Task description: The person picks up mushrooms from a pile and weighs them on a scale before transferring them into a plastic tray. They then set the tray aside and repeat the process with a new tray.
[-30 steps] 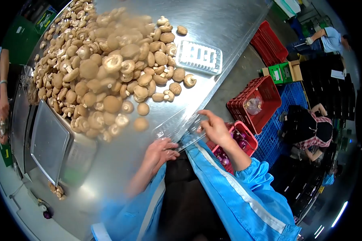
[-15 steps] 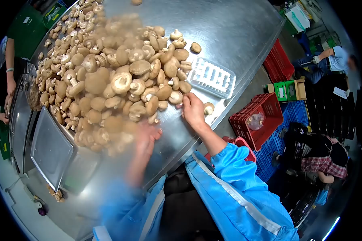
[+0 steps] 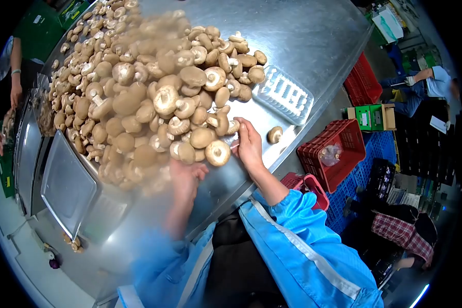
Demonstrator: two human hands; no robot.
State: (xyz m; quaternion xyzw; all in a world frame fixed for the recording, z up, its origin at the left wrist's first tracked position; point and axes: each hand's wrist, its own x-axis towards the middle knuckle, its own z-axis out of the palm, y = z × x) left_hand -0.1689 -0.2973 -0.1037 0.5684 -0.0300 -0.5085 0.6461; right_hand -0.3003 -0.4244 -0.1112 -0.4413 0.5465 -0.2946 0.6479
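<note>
A large heap of brown mushrooms [image 3: 138, 102] lies on the metal table [image 3: 313, 31]. My right hand [image 3: 249, 143] is at the heap's right edge, its fingers closed on a mushroom [image 3: 232, 127]. Against the heap's lower edge is my left hand [image 3: 187, 179], partly blurred; its fingers are bent beside the mushrooms, and what they hold, if anything, is hidden. A clear plastic tray [image 3: 284, 96] rests right of the heap, and a single mushroom [image 3: 275, 134] lies below it.
An empty clear tray [image 3: 69, 182] is at the lower left. Red crates [image 3: 331, 154] and a green box [image 3: 369, 118] stand beyond the table's right edge. Other people are at the right, and a person's arm [image 3: 16, 77] shows at the left.
Mushrooms at the heap's right side have shifted, some now nearer my hands. My right hand's fingers now meet a mushroom. The view has moved slightly.
</note>
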